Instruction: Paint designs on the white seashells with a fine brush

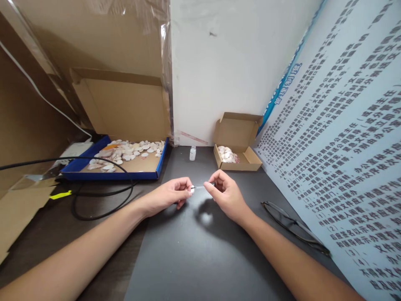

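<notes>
hands [172,194] [230,196] over dark mat [200,267] | brown desk [115,274] | white wall [232,62] | text poster [344,146]

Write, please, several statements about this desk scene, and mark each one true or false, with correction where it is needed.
1. The right hand holds a thin rod. True.
2. The small bottle lies on its side. False: the small bottle stands upright.
3. Shells lie in the blue-sided box. True.
4. The brown box has its lid closed. False: the brown box is open.
5. The eyeglasses lie beside the right forearm. True.
</notes>
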`<action>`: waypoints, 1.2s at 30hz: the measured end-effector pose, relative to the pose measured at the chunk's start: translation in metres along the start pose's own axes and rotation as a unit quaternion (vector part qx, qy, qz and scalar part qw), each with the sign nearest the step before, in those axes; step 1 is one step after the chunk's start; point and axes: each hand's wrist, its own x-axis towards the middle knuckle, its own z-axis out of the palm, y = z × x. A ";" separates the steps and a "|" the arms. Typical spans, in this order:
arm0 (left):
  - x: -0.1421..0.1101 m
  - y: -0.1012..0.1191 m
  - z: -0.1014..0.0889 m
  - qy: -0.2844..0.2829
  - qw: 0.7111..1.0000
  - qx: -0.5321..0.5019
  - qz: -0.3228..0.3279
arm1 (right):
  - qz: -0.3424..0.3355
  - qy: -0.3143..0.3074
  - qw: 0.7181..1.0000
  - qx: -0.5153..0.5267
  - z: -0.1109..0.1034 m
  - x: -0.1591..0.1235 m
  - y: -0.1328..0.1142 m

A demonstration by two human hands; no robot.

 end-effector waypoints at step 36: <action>0.002 -0.005 -0.004 -0.014 0.999 -0.031 0.009 | -0.003 -0.003 1.000 0.018 -0.003 0.002 -0.002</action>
